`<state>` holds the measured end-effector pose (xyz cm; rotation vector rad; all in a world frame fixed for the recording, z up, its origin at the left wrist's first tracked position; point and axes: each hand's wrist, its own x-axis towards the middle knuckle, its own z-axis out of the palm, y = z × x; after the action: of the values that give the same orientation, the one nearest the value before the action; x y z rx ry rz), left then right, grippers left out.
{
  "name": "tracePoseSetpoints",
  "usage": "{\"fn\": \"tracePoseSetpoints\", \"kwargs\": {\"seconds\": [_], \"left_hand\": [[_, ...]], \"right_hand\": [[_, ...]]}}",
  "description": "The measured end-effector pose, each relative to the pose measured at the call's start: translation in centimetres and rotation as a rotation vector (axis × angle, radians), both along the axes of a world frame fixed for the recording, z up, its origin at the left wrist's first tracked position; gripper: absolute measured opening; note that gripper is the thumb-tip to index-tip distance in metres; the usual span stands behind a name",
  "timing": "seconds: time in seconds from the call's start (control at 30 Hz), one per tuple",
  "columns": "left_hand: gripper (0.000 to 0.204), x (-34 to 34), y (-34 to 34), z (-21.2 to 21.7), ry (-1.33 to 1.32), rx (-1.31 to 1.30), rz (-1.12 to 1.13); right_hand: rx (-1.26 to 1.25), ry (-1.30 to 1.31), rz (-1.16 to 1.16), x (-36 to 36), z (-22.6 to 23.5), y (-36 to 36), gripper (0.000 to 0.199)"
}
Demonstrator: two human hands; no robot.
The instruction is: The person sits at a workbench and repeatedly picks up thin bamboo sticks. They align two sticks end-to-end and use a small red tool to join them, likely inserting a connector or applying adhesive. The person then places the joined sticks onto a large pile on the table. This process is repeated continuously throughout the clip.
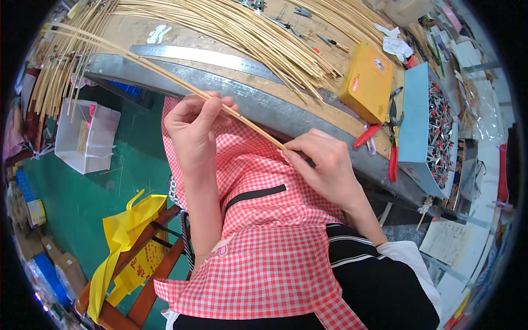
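Note:
Two or so long thin bamboo sticks (pixel 181 83) slant across the view above my lap, from the upper left down to my right hand. My left hand (pixel 199 127) pinches them between thumb and fingers partway along. At their lower right end, the thumb and index finger of my right hand (pixel 320 163) close on the tips. Under both hands lies my red-and-white checked apron (pixel 264 258). Beyond them, a large heap of similar bamboo sticks (pixel 236 30) lies on the workbench (pixel 181 36), beside a steel ruler (pixel 203 57).
At the bench's right stand a yellow box (pixel 367 82), red-handled pliers (pixel 392 129) and a blue box (pixel 416 121) of small red, grey and black parts. More sticks (pixel 69 66) overhang the left end. A white bin (pixel 86 137) and a chair with a yellow bag (pixel 124 234) are at left.

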<state>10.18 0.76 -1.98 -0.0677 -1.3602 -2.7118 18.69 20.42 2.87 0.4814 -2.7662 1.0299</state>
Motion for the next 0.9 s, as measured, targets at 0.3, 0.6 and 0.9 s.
{"fn": "tracePoseSetpoints", "kwargs": {"seconds": [0.3,0.6,0.9], "left_hand": [[0.007,0.2,-0.1,0.3,-0.002,0.037,-0.008],[0.015,0.6,0.5,1.2,0.042,-0.037,-0.057],[0.025,1.7,4.0,4.2,0.252,-0.318,-0.388]], "right_hand": [[-0.09,-0.083,0.037,0.0,-0.3,0.0,0.01],[-0.146,-0.132,0.057,-0.3,-0.4,0.0,0.01],[-0.472,0.011,-0.06,-3.5,5.6,1.0,0.011]]}}
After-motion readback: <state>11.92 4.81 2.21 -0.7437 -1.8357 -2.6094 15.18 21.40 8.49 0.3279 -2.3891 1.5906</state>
